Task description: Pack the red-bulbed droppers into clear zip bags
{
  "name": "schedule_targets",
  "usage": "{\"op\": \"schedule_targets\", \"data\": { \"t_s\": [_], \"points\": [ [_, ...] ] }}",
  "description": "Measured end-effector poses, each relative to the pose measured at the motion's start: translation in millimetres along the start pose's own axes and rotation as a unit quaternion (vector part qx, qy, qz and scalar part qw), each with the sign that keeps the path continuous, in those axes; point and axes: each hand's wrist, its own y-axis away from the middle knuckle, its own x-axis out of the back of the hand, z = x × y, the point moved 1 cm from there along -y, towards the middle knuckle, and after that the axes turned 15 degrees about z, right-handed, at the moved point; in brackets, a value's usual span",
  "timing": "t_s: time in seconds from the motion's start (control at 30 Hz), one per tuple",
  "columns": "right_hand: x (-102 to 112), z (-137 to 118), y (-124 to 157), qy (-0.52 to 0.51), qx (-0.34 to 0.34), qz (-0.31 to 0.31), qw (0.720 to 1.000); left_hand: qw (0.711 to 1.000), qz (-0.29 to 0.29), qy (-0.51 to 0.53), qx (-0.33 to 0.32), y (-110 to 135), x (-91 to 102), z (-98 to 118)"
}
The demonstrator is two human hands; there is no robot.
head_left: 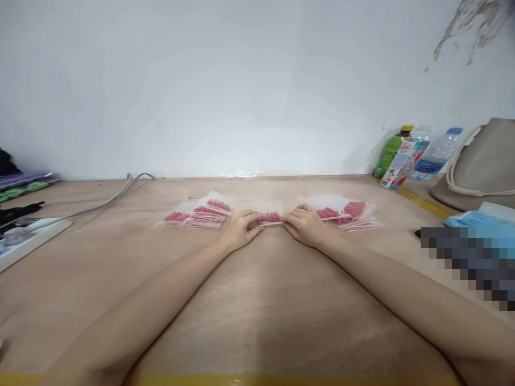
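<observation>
A small clear plastic bag (267, 207) with several red pieces along its bottom lies between my two hands in the middle of the table. My left hand (240, 230) pinches its left edge, thumb below and fingers above. At the opposite edge, my right hand (304, 225) is closed on the bag with bent fingers. Just left of my left hand is a fanned pile of similar bags (201, 210) with red contents. Another such pile (344, 212) spreads beyond my right hand. What exactly the red pieces are, I cannot tell.
Bottles (389, 155) and a carton (403, 163) stand by the wall at the right, near a beige bag (478, 166). Blue masks (486, 225) and a blurred-out dark object lie closer. On the left are a white power strip (36, 244) and a grey cable (102, 203).
</observation>
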Motion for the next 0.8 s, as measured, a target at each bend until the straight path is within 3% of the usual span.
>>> {"op": "schedule_targets", "data": {
  "t_s": [0.3, 0.6, 0.8],
  "points": [
    [0.4, -2.4, -3.2, 0.028, -0.016, -0.003, 0.999, 0.997, 0.006, -0.034, -0.069, -4.0, -0.4, 3.3],
    [-2.9, -7.1, -5.9, 0.035, -0.036, -0.032, 0.998, 0.989, 0.006, -0.059, -0.132, -17.5, -27.4, 17.0],
    [-3.3, -8.2, -5.5, 0.026, -0.029, -0.036, 0.999, 0.981, -0.005, -0.08, -0.176, -21.8, -31.6, 17.1]
  ]
}}
